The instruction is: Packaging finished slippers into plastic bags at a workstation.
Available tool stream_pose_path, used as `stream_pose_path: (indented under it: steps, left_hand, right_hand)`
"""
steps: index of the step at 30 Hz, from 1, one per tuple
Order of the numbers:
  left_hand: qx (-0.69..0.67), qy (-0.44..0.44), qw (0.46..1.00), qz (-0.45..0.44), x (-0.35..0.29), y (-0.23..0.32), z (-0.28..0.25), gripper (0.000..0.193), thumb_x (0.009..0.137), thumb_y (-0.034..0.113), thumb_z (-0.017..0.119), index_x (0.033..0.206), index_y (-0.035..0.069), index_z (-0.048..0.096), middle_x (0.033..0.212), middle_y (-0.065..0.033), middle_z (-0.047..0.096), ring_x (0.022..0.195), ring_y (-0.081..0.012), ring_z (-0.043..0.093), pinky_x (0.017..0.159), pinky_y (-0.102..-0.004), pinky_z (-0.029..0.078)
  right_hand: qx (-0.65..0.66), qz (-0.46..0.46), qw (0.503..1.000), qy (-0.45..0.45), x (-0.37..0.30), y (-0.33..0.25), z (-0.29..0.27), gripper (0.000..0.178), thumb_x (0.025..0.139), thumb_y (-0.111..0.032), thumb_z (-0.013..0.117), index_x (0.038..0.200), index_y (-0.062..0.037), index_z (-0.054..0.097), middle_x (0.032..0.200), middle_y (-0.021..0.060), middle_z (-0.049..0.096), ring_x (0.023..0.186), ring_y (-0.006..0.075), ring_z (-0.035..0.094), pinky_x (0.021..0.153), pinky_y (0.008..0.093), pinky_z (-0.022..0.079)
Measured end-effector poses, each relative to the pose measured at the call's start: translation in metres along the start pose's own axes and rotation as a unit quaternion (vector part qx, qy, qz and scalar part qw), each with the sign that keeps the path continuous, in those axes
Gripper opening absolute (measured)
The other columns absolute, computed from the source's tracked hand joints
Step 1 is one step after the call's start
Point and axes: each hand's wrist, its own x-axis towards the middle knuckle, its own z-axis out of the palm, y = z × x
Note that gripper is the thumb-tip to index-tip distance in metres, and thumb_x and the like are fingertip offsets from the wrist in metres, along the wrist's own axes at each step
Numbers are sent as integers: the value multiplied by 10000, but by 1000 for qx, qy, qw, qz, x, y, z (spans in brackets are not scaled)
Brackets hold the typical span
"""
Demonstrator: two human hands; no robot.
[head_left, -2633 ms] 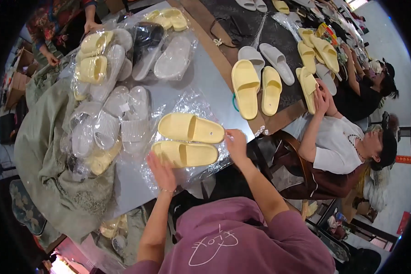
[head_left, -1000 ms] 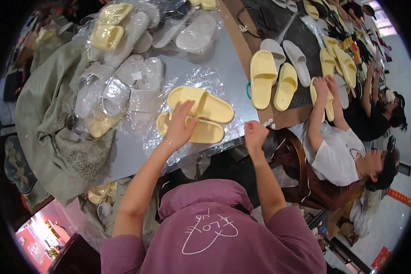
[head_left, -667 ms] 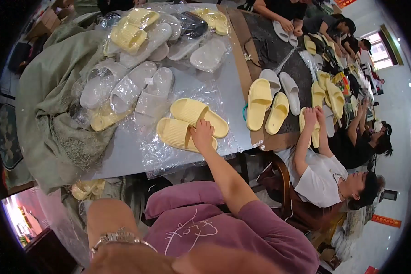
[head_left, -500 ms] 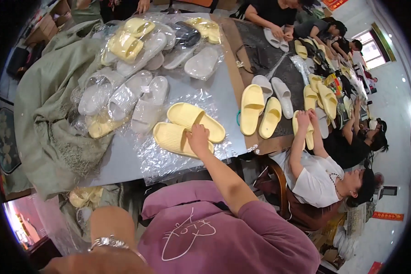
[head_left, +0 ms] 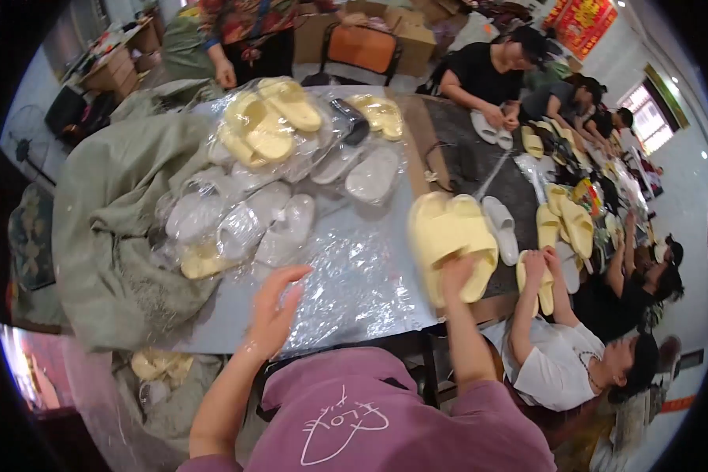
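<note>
My right hand [head_left: 458,275] is closed on a pair of yellow slippers [head_left: 447,230], its fingers partly hidden and blurred at their open ends. These slippers are over the right edge of the table, beside a light grey slipper [head_left: 499,228]. My left hand [head_left: 278,311] is raised, fingers stretched and apart, with nothing in it. It is nearest to a crinkled clear plastic bag [head_left: 354,271] lying flat on the table, next to a bagged grey slipper [head_left: 287,232].
Bagged grey slippers [head_left: 248,220] and bagged yellow slippers [head_left: 256,130] are heaped at the far left of the table. A large green sack [head_left: 126,228] drapes over the left side. A person in white [head_left: 558,358] sits close on the right, handling yellow slippers; others work farther along.
The yellow pair that lay on the plastic bag is gone from there; my right hand has moved right with yellow slippers. My left hand has come up over the table's front edge.
</note>
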Motion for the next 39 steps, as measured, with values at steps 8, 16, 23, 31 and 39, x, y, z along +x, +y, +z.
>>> stream_pose_path:
  steps: [8,16,23,31,39]
  left_hand:
    - [502,-218,826,-134,-55,-201,61,740,778,328,618,1394,149,249,1483,-104,141,1369,-361,32,1057,-592,15]
    - [432,50,895,-103,-29,-206,33,572,776,184,597,1297,115,371,1296,-110,389,1188,-326,344,981,-509,230]
    - [62,427,791,-435,36,-256,-8,856,663,335,756,1340,80,299,1374,-121,308,1224,-330,318,969,-499,296]
    - [-342,233,771,-484,39,-341,-68,272,771,408,688,768,156,585,482,61,369,378,-96,359,341,-239,271]
    - [-423,130,831,-336,78,-345,-63,655,874,506,493,1228,-40,421,1105,-152,538,932,-255,556,775,-372,483]
  right_hand:
    - [-45,130,987,-86,145,180,-5,440,788,-250,597,1091,63,531,970,243,599,913,386,563,812,435,449]
    - [-158,-134,966,152,11,90,11,416,752,-65,586,1148,9,481,1110,201,527,1038,353,491,897,429,385]
    - [-170,-415,794,-410,-187,-50,60,751,729,-389,668,1371,-191,332,1393,80,351,1269,373,301,1007,553,256]
    - [-270,-365,719,-526,-216,-56,81,867,739,-565,594,1429,-304,138,1495,63,111,1334,444,90,955,709,158]
    - [-296,-369,707,-526,-212,-73,72,916,711,-547,638,1424,-355,96,1497,76,90,1325,473,81,918,722,201]
